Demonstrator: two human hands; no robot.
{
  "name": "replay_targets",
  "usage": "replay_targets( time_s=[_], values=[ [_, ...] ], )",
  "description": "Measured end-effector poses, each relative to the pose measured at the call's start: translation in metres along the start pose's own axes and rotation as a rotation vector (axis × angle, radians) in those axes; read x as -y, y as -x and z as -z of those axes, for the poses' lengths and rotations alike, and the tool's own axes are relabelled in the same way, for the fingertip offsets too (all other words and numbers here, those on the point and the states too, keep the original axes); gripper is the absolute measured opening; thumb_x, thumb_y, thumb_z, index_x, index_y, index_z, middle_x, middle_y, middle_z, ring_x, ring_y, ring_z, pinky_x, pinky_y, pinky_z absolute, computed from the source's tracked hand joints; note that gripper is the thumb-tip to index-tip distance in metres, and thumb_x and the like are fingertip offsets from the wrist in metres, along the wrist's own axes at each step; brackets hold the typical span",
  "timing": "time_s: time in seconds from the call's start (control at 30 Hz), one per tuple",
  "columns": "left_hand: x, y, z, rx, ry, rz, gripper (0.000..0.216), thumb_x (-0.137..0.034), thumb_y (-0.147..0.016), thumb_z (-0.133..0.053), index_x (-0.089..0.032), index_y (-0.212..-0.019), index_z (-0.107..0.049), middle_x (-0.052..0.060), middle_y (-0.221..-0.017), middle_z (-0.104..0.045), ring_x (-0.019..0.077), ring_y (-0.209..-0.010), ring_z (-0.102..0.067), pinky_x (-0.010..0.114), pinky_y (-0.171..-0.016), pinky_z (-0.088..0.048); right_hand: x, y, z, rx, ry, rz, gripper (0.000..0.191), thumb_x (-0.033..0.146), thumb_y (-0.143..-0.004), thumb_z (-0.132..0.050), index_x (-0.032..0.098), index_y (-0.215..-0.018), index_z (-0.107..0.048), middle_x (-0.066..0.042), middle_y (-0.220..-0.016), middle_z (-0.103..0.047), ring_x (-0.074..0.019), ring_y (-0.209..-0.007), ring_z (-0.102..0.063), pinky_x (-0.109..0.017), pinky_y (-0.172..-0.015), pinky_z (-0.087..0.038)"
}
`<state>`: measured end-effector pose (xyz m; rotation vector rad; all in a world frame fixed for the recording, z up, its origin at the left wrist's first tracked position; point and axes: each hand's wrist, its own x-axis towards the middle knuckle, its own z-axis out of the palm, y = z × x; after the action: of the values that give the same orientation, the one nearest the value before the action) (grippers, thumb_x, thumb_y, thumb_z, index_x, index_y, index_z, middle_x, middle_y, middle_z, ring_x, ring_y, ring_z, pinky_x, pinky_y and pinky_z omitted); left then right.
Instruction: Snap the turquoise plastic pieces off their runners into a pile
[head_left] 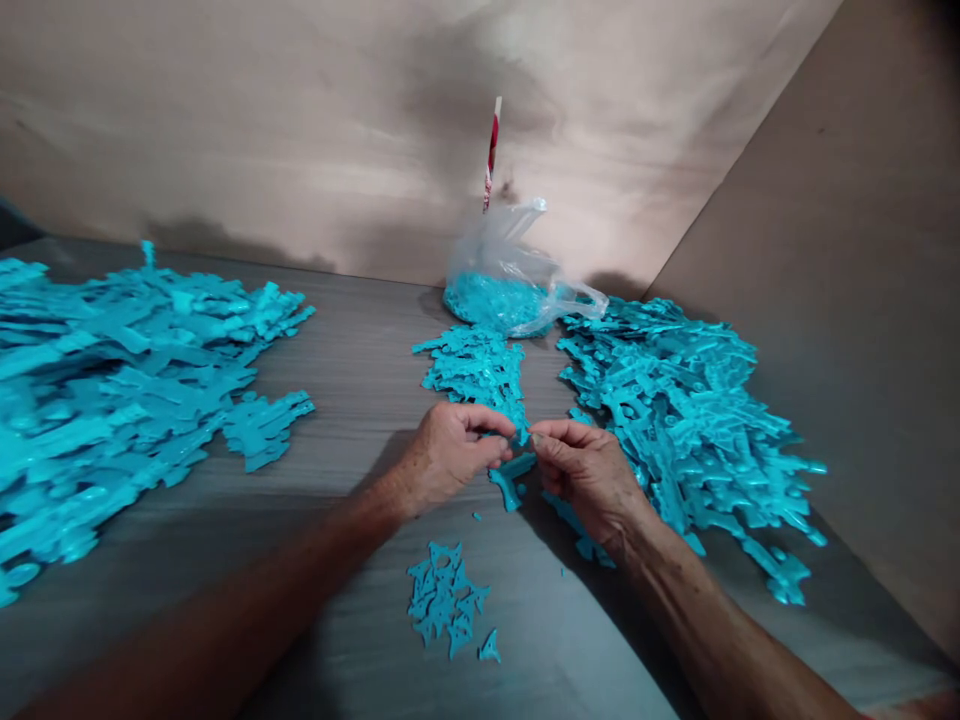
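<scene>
My left hand (459,452) and my right hand (589,472) meet almost fingertip to fingertip near the middle of the table. Both are closed in a pinch around a small turquoise plastic piece (523,437), mostly covered by the fingers. Just under the fingertips a longer turquoise piece with a bent end (510,490) lies on the table. Behind the hands a low heap of flat turquoise pieces (474,365) reaches back toward a bag. Nearer to me is a small cluster of pointed turquoise scraps (442,598), with one scrap (489,646) lying apart.
A tall pile of turquoise plastic parts (127,370) covers the left side, another pile (675,400) the right. At the back stands a clear plastic bag (517,250) holding turquoise bits, with a red-and-white strip (492,155) upright behind it. Walls close off the back and right.
</scene>
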<state>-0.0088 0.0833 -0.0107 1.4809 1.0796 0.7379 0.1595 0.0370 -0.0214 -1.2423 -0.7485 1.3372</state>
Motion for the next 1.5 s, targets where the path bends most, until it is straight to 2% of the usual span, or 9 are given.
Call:
replay_targets(
  time_s=[0.13,0.27,0.57,0.77,0.9,1.0,1.13,1.33,1.5],
  values=[
    [0.0,0.006,-0.003,-0.02,-0.187,-0.111,0.018,-0.025,-0.069,-0.069,-0.016,-0.083,-0.076,-0.001,-0.062,-0.066,0.0123,-0.055,-0.056,0.021,-0.048,-0.04,-0.004,-0.001,0.001,-0.001,-0.019,0.027,0.03,0.034,-0.054,-0.088,0.014,-0.071,-0.076,0.005,-0.047,-0.054,-0.0044,-0.039,-0.036,-0.02,-0.037,-0.027],
    [-0.003,0.008,-0.003,-0.012,-0.245,-0.157,0.016,-0.028,-0.075,-0.066,-0.016,-0.079,-0.076,0.0,-0.066,-0.068,0.0131,-0.061,-0.058,0.022,-0.052,-0.042,-0.006,0.0,0.001,-0.002,0.005,0.026,0.03,0.036,-0.056,-0.087,0.014,-0.073,-0.076,0.006,-0.046,-0.052,-0.0046,-0.04,-0.034,-0.02,-0.039,-0.025],
    [0.004,0.007,-0.005,-0.013,-0.148,-0.099,0.022,-0.033,-0.078,-0.064,-0.015,-0.084,-0.073,0.003,-0.072,-0.071,0.0171,-0.066,-0.065,0.026,-0.06,-0.052,0.0,0.007,-0.003,0.02,0.179,0.108,0.025,0.036,-0.063,-0.08,0.013,-0.068,-0.07,0.003,-0.053,-0.058,-0.006,-0.045,-0.04,-0.021,-0.044,-0.027],
    [0.002,0.007,-0.004,-0.024,-0.124,-0.124,0.017,-0.03,-0.078,-0.062,-0.015,-0.079,-0.07,0.001,-0.07,-0.068,0.0142,-0.062,-0.061,0.025,-0.057,-0.05,0.002,0.011,-0.004,0.097,0.267,0.132,0.021,0.033,-0.069,-0.074,0.014,-0.068,-0.067,0.003,-0.053,-0.055,-0.0077,-0.047,-0.042,-0.023,-0.047,-0.031],
    [0.001,0.007,-0.005,-0.016,-0.104,-0.126,0.014,-0.027,-0.076,-0.062,-0.015,-0.074,-0.069,0.0,-0.064,-0.064,0.0129,-0.059,-0.057,0.024,-0.054,-0.048,0.004,0.011,-0.004,0.087,0.304,0.198,0.018,0.032,-0.07,-0.073,0.014,-0.071,-0.068,0.003,-0.057,-0.057,-0.0087,-0.05,-0.044,-0.023,-0.049,-0.034],
    [0.0,0.007,-0.006,-0.004,-0.089,-0.114,0.014,-0.027,-0.075,-0.062,-0.015,-0.074,-0.069,0.001,-0.066,-0.066,0.0137,-0.062,-0.059,0.024,-0.056,-0.049,0.006,0.011,-0.001,0.068,0.369,0.257,0.017,0.03,-0.072,-0.071,0.014,-0.069,-0.068,0.003,-0.056,-0.055,-0.008,-0.05,-0.041,-0.022,-0.047,-0.032],
    [-0.005,0.007,-0.007,-0.021,-0.006,-0.028,0.013,-0.022,-0.073,-0.06,-0.015,-0.078,-0.07,0.0,-0.063,-0.067,0.0128,-0.058,-0.061,0.024,-0.056,-0.05,0.011,0.008,0.005,0.114,0.437,0.232,0.018,0.032,-0.077,-0.068,0.015,-0.072,-0.07,0.004,-0.054,-0.053,-0.008,-0.048,-0.038,-0.022,-0.045,-0.027],
    [-0.006,0.008,-0.007,-0.032,0.068,-0.022,0.023,-0.011,-0.068,-0.055,-0.016,-0.088,-0.065,-0.002,-0.063,-0.065,0.0122,-0.056,-0.063,0.022,-0.051,-0.048,0.016,0.004,0.012,0.107,0.391,0.285,0.015,0.033,-0.074,-0.073,0.019,-0.071,-0.073,0.0,-0.067,-0.062,-0.014,-0.061,-0.052,-0.026,-0.055,-0.041],
    [-0.004,0.008,-0.009,-0.019,0.096,-0.062,0.026,-0.011,-0.07,-0.055,-0.018,-0.094,-0.06,-0.002,-0.073,-0.065,0.0129,-0.06,-0.066,0.023,-0.053,-0.05,0.013,0.004,0.012,0.179,0.508,0.408,0.01,0.031,-0.076,-0.074,0.022,-0.071,-0.077,-0.002,-0.076,-0.062,-0.0169,-0.075,-0.055,-0.029,-0.066,-0.044]
  ],
)
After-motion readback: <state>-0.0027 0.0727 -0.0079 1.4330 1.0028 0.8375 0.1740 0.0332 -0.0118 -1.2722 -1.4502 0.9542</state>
